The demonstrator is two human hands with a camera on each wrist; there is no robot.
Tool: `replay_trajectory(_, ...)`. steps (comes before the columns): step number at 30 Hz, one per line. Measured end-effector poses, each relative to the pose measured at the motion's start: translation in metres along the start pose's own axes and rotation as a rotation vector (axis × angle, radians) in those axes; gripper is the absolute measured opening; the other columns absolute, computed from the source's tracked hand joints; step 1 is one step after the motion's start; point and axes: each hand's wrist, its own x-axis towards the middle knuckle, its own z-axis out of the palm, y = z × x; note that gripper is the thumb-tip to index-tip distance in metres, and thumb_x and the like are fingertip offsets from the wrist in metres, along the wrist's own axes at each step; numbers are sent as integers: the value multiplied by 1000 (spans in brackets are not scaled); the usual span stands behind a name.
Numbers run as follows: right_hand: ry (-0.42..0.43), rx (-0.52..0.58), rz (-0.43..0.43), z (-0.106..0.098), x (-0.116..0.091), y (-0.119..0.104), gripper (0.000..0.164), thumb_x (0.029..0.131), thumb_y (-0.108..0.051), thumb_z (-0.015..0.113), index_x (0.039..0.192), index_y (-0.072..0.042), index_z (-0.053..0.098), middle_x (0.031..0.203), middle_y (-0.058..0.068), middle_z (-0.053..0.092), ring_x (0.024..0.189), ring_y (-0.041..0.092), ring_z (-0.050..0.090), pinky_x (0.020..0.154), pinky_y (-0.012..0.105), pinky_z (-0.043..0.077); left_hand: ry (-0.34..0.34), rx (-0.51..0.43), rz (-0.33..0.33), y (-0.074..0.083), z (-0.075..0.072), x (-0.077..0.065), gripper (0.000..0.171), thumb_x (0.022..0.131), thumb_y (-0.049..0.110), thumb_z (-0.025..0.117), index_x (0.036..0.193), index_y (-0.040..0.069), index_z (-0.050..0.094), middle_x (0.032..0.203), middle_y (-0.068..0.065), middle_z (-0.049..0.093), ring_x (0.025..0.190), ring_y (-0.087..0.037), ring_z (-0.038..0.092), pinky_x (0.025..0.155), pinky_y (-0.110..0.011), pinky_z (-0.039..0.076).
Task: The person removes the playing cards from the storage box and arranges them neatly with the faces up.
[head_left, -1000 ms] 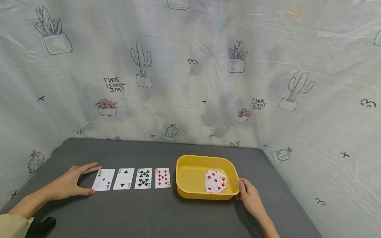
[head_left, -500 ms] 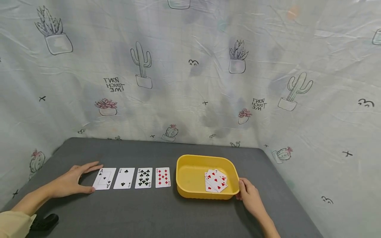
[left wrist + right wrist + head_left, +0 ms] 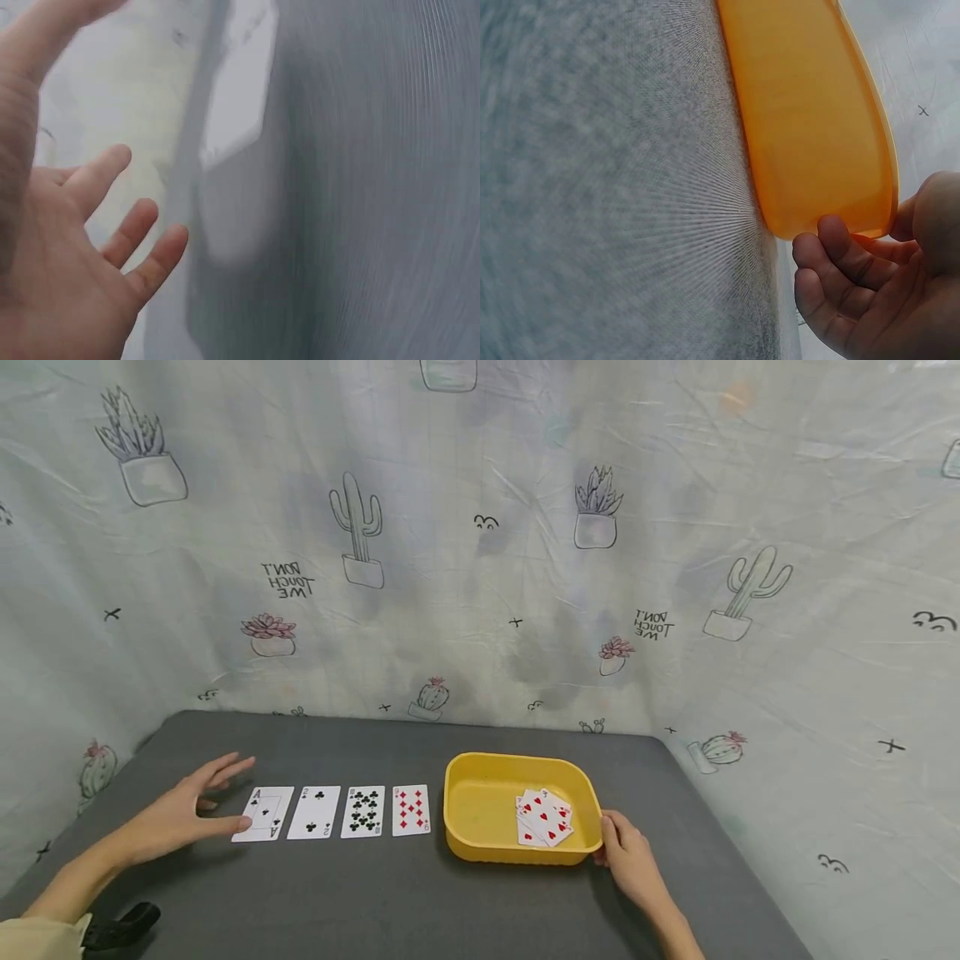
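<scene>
My left hand is spread, fingers fanned beyond the far edge of the ace of clubs and thumb over its near left corner; whether that thumb actually touches the card I cannot tell, and my left wrist view shows only a blurred white shape between thumb and fingers. My right hand grips the right end of the yellow tray, thumb on one side of the wall and fingers curled against the other. The ace lies face up on the table at the left end of a row; to its right, each apart from the next, come the two of clubs, another clubs card and a diamonds card, which lies just beside the tray. Inside the tray, toward its right end, a few overlapping heart cards lie face up, and behind the table hangs a curtain printed with cacti. I judge that the step in hand is tending the row at its ace end, whether placing or taking up I cannot say; the next move seems to call for a light left touch on that card while my right hand steadies the tray
</scene>
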Motion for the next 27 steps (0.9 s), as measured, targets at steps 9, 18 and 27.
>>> replay_trajectory(9, -22, -6, -14, -7, -5, 6, 30, 107, -17, 43, 121, 4, 60, 71, 6, 58, 62, 19, 59, 56, 28, 50, 115, -50, 59, 95, 44, -1, 75, 86, 41, 76, 151, 29, 38, 153, -6, 35, 112, -40, 54, 81, -64, 42)
replay_trajectory(18, -24, 4, -21, -9, -8, 6, 30, 107, -16, 43, 121, 5, 59, 70, 6, 59, 62, 20, 59, 55, 28, 50, 102, -115, 150, 170, 101, 26, 76, 83, 51, 76, 146, 21, 44, 138, 11, 52, 117, -20, 48, 92, -49, 45)
replay_trajectory(27, -28, 11, -28, -10, -8, 4, 31, 107, -17, 43, 122, 6, 59, 70, 5, 58, 61, 17, 58, 55, 28, 49, 114, -326, 139, 228, 159, 61, 67, 84, 40, 78, 139, 12, 50, 130, 1, 56, 115, -18, 50, 93, -44, 46)
